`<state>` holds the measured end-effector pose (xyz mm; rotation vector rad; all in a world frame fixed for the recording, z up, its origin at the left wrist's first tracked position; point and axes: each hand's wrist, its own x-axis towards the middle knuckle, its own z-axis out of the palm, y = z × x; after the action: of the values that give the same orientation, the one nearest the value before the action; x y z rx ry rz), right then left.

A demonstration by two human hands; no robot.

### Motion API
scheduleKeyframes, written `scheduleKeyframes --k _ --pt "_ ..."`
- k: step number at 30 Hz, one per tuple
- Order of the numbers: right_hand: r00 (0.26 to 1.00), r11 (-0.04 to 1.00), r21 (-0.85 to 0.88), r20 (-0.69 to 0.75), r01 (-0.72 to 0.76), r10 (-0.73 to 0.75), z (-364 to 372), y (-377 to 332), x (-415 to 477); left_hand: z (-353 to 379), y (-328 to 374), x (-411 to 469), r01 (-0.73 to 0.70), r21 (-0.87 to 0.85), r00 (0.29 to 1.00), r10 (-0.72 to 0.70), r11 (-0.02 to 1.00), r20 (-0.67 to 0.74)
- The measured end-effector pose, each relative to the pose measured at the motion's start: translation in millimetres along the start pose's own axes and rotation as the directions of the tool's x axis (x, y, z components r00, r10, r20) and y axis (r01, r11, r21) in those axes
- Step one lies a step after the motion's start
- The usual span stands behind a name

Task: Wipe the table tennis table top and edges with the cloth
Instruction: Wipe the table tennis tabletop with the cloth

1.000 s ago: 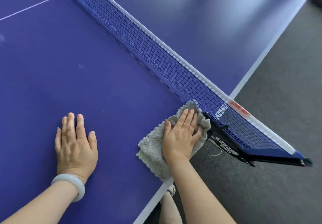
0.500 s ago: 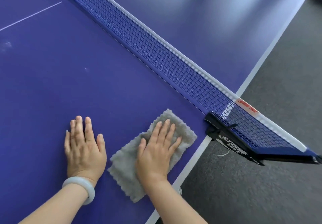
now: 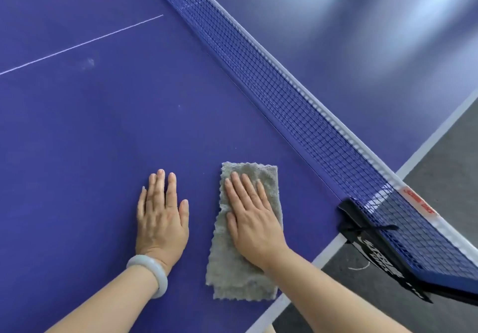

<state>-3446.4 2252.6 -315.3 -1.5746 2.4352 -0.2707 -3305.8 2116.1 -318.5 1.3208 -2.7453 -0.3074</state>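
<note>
Had a dark grey, speckled floor (image 3: 447,156) beyond the right edge of the tabletop (image 3: 77,138). Showed a pale curl of thread (image 3: 359,268) lying there, just below the black net clamp (image 3: 358,225). Caught soft white glare (image 3: 403,30) in broad streaks toward the far right corner.

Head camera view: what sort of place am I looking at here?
Probably an indoor games or sports room. A blue table tennis table with white lines fills the view, a net is clamped across it, and dark grey floor lies beside it.
</note>
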Motion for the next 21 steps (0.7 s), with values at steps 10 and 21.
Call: scheduleKeyframes --k 10,21 --pt "0.891 0.891 0.050 -0.031 -0.452 0.454 -38 71 114 -31 -76 55 0.165 -0.081 0.983 -0.171 0.983 -0.066" --pt "0.864 0.865 -0.077 0.140 0.496 -0.483 -30 53 118 -14 -85 65 0.224 -0.026 0.969 -0.225 0.974 -0.105"
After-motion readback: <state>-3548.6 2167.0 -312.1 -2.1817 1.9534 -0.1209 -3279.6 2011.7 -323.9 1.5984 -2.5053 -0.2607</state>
